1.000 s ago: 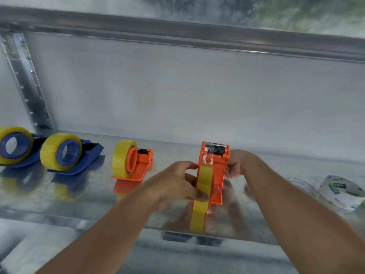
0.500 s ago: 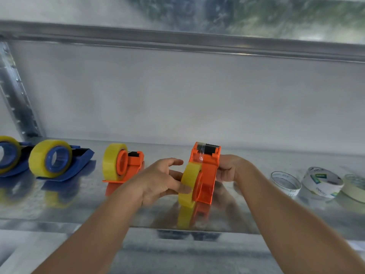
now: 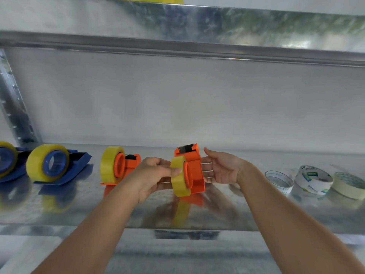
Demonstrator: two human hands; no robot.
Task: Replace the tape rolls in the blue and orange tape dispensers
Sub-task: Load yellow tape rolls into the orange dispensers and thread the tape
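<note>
Behind orange dispenser (image 3: 192, 171), right hand (image 3: 221, 168) fingertips, seemingly open.

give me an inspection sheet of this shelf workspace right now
surface: shiny metal shelf, reflective
job's things: orange plastic tape dispenser with yellow tape roll, between both hands; second orange dispenser and two blue dispensers at left, all loaded with yellow rolls
clutter: three loose rolls at right: clear, white printed, cream
hands: left hand pinches yellow roll; right hand open beside dispenser
cables: nothing seen
surroundings: metal back panel, upper shelf
</note>
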